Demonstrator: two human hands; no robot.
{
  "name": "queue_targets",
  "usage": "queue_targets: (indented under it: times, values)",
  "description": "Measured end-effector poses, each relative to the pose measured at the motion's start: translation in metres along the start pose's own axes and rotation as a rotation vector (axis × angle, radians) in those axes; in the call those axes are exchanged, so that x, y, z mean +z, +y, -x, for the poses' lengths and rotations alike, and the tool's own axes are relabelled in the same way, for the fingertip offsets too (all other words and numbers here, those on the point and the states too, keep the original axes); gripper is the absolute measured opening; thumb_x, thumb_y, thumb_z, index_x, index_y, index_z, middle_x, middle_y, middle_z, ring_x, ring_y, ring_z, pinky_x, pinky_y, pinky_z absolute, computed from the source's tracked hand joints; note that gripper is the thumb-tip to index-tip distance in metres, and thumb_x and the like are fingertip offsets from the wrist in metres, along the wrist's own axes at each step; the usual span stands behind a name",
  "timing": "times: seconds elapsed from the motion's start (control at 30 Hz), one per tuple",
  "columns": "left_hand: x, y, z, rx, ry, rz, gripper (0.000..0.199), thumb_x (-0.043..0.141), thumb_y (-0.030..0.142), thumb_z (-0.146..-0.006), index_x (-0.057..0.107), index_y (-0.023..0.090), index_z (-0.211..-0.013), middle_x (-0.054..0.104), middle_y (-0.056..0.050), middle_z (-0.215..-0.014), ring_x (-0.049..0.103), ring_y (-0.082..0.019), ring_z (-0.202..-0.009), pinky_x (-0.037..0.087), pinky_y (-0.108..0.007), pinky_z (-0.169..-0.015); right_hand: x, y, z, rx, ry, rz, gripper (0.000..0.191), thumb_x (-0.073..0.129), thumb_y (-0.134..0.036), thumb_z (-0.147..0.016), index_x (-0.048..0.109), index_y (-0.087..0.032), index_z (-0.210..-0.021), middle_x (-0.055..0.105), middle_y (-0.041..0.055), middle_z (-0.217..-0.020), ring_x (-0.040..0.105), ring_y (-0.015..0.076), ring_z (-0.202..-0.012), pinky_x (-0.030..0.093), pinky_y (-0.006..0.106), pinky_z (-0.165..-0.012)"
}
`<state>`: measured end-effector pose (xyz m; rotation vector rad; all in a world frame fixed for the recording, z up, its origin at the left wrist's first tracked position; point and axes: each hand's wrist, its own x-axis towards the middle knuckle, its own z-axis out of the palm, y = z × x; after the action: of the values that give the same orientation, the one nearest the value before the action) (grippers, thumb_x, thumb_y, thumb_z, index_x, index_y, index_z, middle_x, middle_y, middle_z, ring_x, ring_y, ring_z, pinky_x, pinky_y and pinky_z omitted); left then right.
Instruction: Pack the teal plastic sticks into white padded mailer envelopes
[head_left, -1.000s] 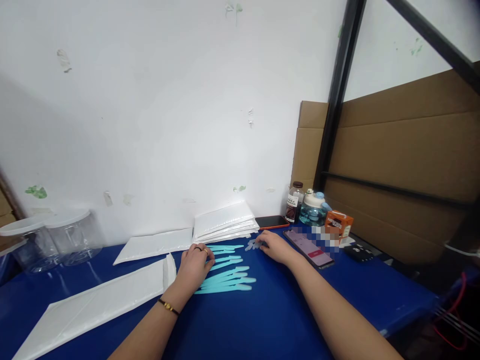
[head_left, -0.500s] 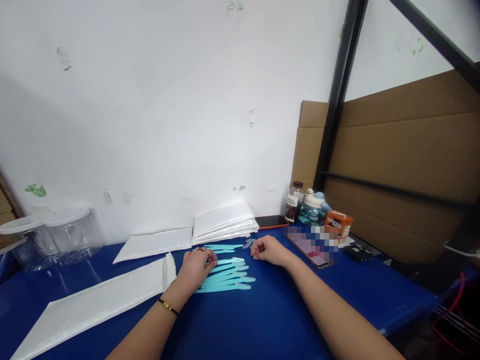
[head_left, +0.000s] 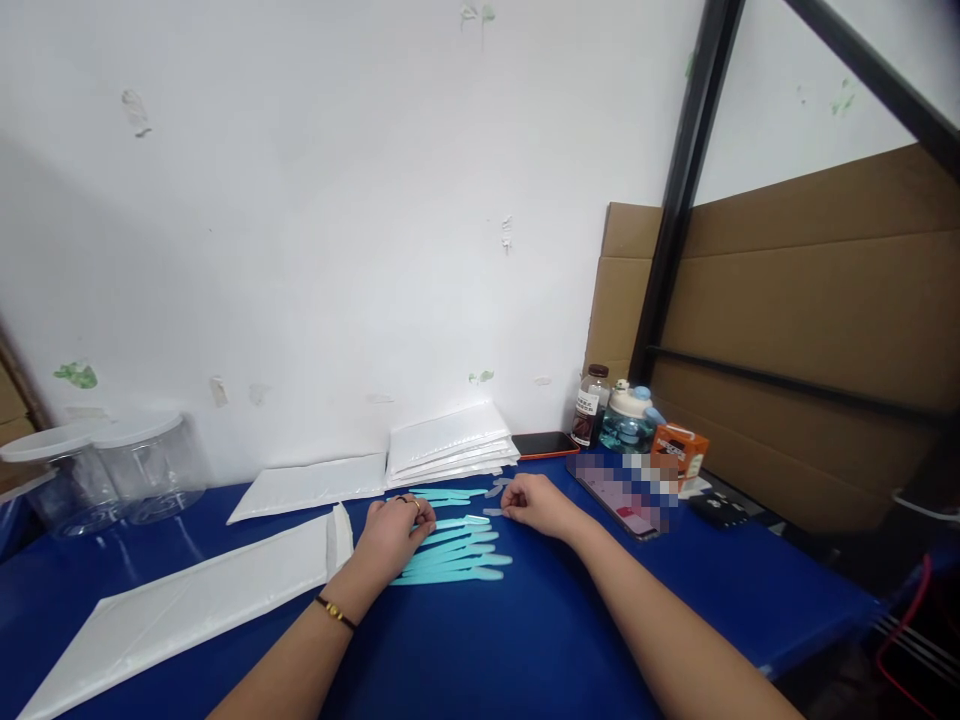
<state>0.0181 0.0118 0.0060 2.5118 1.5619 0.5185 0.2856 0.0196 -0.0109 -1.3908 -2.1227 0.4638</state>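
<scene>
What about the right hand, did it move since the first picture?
Yes, the right hand moved a little toward the person, farther from the stack of white envelopes.

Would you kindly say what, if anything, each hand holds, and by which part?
Right hand: a small clear piece, pinched at its right end. Left hand: apparently a turquoise stick, by its handle.

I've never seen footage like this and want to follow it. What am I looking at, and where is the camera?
There's no machine here: these are a person's bare left hand and right hand. One camera, worn on the head, looks forward and down. On the blue table lie turquoise sticks, small translucent pieces, white padded envelopes and two phones. The left hand seems to pinch one stick; the right hand's fingertips hold one translucent piece.
</scene>
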Motion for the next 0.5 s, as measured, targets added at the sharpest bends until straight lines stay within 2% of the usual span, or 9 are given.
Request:
queue_targets:
  times: [0.3, 0.5]
  values:
    - [-0.0016, -0.0005, -0.0003, -0.013, -0.017, -0.018, 0.017, 0.045, 0.028, -0.082, 0.061, 0.026, -0.078, 0.062, 0.003, -0.077, 0.057, -0.015, -0.08, 0.03, -0.029, -0.074, -0.0023, -0.0042, 0.0024, 0.016, -0.065, -0.045, 0.004, 0.062, -0.016, -0.066, 0.066, -0.017, -0.066, 0.064, -0.0005, -0.062, 0.056, 0.0112, -0.055, 0.038, 0.019, -0.05]
    - [-0.0028, -0.0018, -0.0003, 0.026, -0.03, 0.016, 0.013, 0.05, 0.028, -0.078, 0.062, 0.025, -0.081, 0.062, 0.002, -0.083, 0.056, -0.014, -0.081, 0.033, -0.025, -0.071, -0.0013, -0.003, 0.0017, 0.031, -0.076, -0.107, 0.004, 0.067, -0.02, -0.065, 0.067, -0.017, -0.068, 0.063, -0.0008, -0.062, 0.056, 0.0112, -0.055, 0.036, 0.018, -0.048]
